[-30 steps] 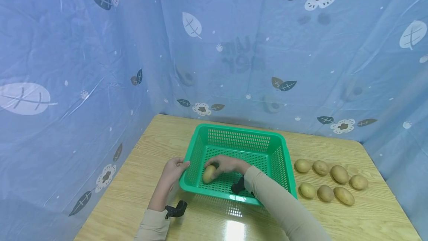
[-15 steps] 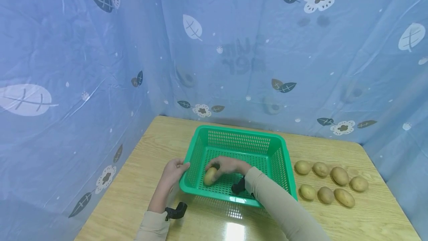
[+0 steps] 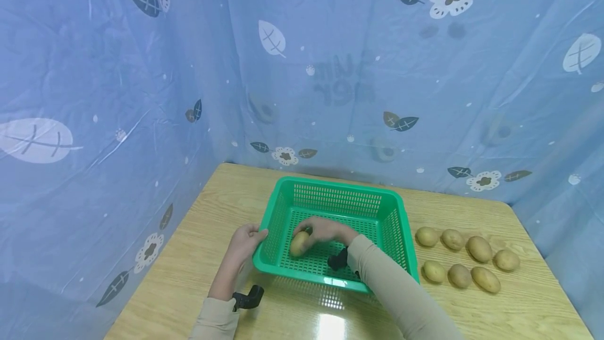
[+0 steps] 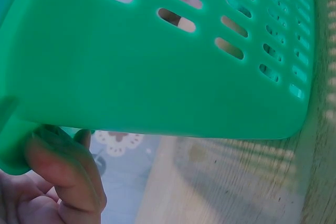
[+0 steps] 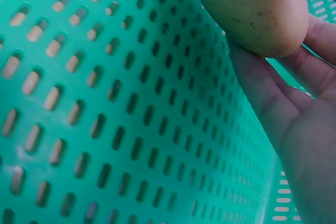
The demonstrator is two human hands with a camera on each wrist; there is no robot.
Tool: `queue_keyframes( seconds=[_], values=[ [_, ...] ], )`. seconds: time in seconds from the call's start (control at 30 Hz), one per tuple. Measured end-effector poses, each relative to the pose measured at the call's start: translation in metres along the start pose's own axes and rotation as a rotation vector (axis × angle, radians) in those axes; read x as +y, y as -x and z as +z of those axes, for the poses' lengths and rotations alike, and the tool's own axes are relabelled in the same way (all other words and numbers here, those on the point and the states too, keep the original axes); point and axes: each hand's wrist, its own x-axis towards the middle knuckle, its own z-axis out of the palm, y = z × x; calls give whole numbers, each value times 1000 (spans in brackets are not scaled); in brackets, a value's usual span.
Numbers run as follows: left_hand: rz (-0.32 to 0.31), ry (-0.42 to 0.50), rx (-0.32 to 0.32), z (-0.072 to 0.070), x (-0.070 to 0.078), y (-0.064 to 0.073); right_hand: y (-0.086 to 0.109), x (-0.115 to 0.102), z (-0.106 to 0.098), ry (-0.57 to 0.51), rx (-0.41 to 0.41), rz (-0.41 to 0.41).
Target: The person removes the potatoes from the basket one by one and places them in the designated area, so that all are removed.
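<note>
A green plastic basket (image 3: 377, 193) with slotted walls stands on the table. My left hand (image 3: 244, 245) grips its left rim, thumb on top; in the left wrist view the curled fingers (image 4: 68, 169) hook under the rim from outside. Inside the basket, toward its left part, my right hand (image 3: 323, 231) holds a potato (image 3: 299, 244) between thumb and fingers. Close up in the right wrist view, that potato (image 5: 257, 11) shows smooth yellow skin with small dark specks. Whether it touches the basket floor I cannot tell.
Two rows of several potatoes (image 3: 479, 248) lie on the wooden table (image 3: 524, 303) to the right of the basket. A blue patterned curtain (image 3: 349, 93) hangs behind and along the left side. Black wrist mounts (image 3: 249, 297) sit on both forearms.
My right hand has shifted slightly right and away from me with the potato in it. My left hand keeps its grip on the rim, and the basket stays in place.
</note>
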Motion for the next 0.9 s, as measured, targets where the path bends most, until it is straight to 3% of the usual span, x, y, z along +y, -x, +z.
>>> queue_keyframes(
  seconds=[0.4, 0.9],
  values=[
    [-2, 6, 3, 0, 1, 1, 9, -7, -17, -48, 87, -49],
    [1, 8, 2, 0, 0, 0, 30, -19, -40, -187, 205, -84]
  ],
)
